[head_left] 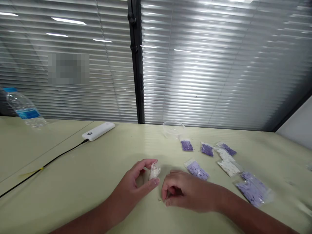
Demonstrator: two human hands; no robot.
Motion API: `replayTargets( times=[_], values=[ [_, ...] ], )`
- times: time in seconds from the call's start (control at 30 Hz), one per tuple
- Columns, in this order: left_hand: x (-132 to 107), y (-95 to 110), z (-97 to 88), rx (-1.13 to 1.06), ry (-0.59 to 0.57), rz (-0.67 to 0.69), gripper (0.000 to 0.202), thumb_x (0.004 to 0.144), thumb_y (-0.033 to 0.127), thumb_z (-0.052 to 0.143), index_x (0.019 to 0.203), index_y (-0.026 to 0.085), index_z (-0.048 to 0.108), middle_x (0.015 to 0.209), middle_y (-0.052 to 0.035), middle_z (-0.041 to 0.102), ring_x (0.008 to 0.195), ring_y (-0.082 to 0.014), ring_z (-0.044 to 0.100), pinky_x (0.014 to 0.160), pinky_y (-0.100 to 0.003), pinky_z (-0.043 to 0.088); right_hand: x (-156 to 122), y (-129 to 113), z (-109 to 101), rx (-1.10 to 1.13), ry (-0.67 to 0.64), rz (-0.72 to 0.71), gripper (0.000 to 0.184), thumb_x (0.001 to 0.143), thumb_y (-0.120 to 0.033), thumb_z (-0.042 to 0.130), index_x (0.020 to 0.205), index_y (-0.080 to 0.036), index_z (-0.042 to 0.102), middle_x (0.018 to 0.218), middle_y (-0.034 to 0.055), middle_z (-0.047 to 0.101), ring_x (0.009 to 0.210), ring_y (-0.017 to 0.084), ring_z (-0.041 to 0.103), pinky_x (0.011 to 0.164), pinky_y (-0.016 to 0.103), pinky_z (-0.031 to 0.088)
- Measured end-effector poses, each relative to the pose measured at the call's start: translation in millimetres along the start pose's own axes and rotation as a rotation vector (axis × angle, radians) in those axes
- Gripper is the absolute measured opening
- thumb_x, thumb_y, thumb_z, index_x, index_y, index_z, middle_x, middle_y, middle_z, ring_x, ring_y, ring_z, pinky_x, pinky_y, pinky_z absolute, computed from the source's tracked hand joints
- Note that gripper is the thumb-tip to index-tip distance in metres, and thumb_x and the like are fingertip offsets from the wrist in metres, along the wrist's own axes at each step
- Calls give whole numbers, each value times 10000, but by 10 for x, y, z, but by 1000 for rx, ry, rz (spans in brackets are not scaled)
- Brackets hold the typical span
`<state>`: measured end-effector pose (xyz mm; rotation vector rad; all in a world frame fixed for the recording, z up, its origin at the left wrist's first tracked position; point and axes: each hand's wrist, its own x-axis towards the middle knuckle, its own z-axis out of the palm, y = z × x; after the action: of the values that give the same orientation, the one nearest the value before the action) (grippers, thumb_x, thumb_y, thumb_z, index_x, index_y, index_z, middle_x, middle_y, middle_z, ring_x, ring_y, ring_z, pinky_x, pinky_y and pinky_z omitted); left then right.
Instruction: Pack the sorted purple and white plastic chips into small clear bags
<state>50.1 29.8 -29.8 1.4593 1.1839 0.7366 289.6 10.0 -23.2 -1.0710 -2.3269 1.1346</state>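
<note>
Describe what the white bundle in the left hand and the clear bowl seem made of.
The white bundle in the left hand looks like crinkled, glossy clear plastic film around white flakes, though it is too small to be sure. The bowl looks like thin, shiny transparent plastic, with the table showing through; glass is possible.
</note>
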Motion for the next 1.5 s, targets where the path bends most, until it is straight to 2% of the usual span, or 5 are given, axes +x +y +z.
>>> replayTargets(
  times=[0.2,0.5,1.1,1.27,1.5],
  values=[
    [-21,11,3,20,-1,6,487,774,530,765,1224,421,613,1255,96,657,1165,-96,568,990,-158,430,8,95,-71,238,-58,216,196,886,-334,695,1023,-195,708,785,-10,593,666,102,480,585,218,369],
    [-17,-6,2,18,-14,1,469,780,526,756,1215,431,608,1253,109,653,1146,-88,580,991,-164,432,-11,-38,151,13,109,274,190,743,-323,789,896,-227,734,896,-4,626,721,109,551,599,209,407],
    [-39,15,23,58,-23,-15,468,772,517,751,1209,444,599,1285,120,623,1165,-82,564,941,-148,439,-69,-151,-137,100,-79,239,159,950,-343,624,1004,-194,632,922,4,575,800,119,517,698,231,401],
    [-87,75,41,113,-97,8,460,779,457,739,1217,437,600,1296,84,602,1192,-102,570,1009,-177,464,103,14,-110,554,184,123,272,944,-408,677,916,-151,594,752,-29,450,672,89,358,599,233,278],
    [-95,111,35,155,-135,31,472,763,404,752,1210,432,603,1270,64,602,1170,-108,576,992,-183,476,162,58,61,526,311,109,278,845,-414,788,910,-144,782,676,-8,531,635,93,364,584,252,263]
  ],
)
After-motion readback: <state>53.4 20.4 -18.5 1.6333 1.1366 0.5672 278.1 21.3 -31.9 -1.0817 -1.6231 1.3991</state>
